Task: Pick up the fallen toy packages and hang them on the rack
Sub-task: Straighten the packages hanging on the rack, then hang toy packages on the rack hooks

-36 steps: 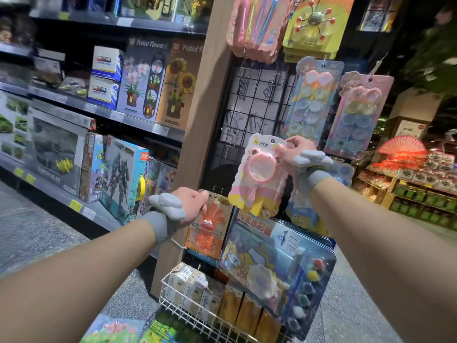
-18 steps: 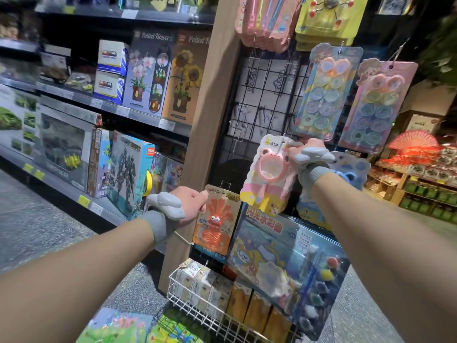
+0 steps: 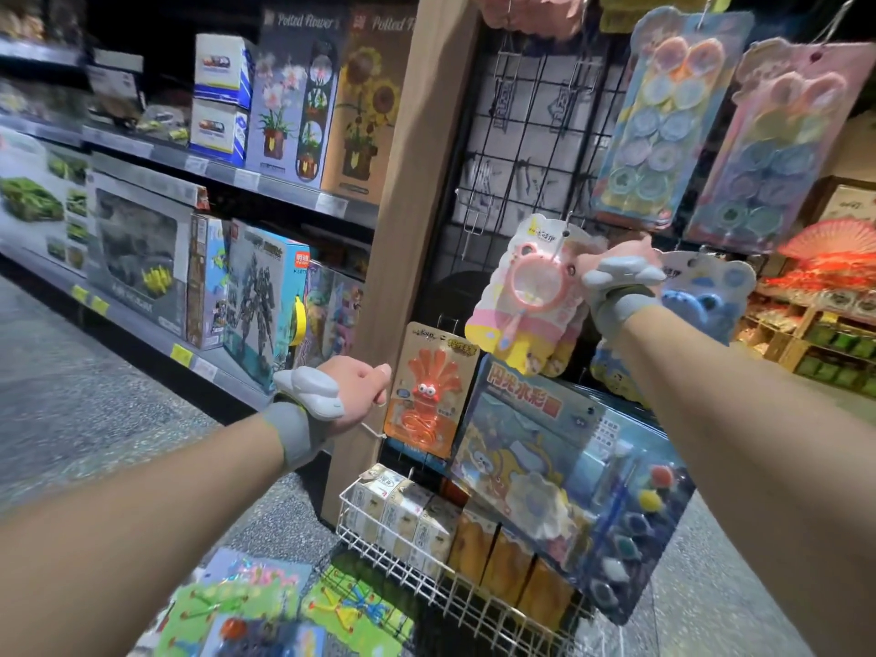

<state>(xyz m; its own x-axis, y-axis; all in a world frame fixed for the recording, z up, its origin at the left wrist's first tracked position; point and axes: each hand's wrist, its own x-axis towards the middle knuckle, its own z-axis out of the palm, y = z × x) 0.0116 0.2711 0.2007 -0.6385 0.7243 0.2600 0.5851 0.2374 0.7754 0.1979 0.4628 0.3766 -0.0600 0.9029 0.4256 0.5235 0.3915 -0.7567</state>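
Observation:
A pink toy package (image 3: 526, 296) with a round pink ring and a yellow bottom sits against the black wire rack (image 3: 521, 149). Its top hole is at a metal hook. My right hand (image 3: 616, 263) grips its right edge, fingers mostly hidden behind it. My left hand (image 3: 358, 388) is lower and to the left, closed near the wooden post, touching the edge of an orange octopus package (image 3: 429, 391) that hangs there. Several flat colourful packages (image 3: 265, 604) lie on the floor below.
A wooden post (image 3: 403, 220) borders the rack's left side. A large paint set package (image 3: 559, 476) hangs low, above a white wire basket (image 3: 455, 595) of small boxes. Pastel disc packages (image 3: 663, 116) hang at upper right. Shelves of boxed toys (image 3: 199, 258) run along the left.
The view has shifted down and closer to the rack. My right hand has moved the pink package slightly right and up to the hook. My left hand has stayed by the orange package.

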